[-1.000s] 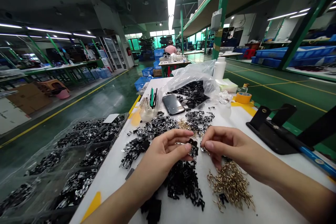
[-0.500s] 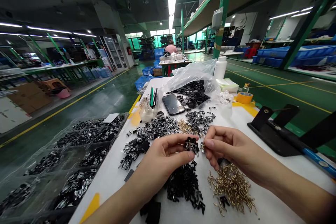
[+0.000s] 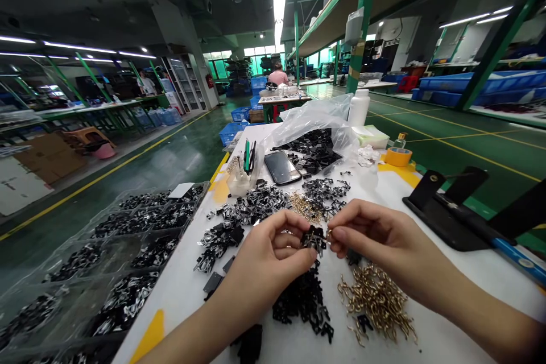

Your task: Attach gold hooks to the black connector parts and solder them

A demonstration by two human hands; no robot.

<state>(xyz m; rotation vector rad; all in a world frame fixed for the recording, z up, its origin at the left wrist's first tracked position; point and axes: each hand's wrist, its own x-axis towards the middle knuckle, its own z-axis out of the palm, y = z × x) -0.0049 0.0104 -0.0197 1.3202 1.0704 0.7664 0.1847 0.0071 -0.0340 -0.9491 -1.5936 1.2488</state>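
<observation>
My left hand (image 3: 273, 256) pinches a small black plastic clip (image 3: 313, 237) above the white table (image 3: 405, 199). My right hand (image 3: 371, 236) meets it from the right, fingers pinched on a tiny brass spring piece (image 3: 329, 235) at the clip's edge. Below the hands lies a heap of black clips (image 3: 301, 298), and to its right a pile of brass springs (image 3: 377, 301). Behind the hands are shiny metal-and-black parts (image 3: 256, 207) and more brass pieces (image 3: 305, 206).
A phone (image 3: 281, 167), a cup of pens (image 3: 245, 173), a clear bag of black parts (image 3: 315, 145), a white bottle (image 3: 358, 108) and yellow tape (image 3: 398, 156) stand farther back. Plastic trays of parts (image 3: 128, 250) sit left. A black press tool (image 3: 452, 210) is right. A person sits far off.
Both hands have come closer together and slightly lower, with the black clip turned between the left fingers and the right fingertips now touching it.
</observation>
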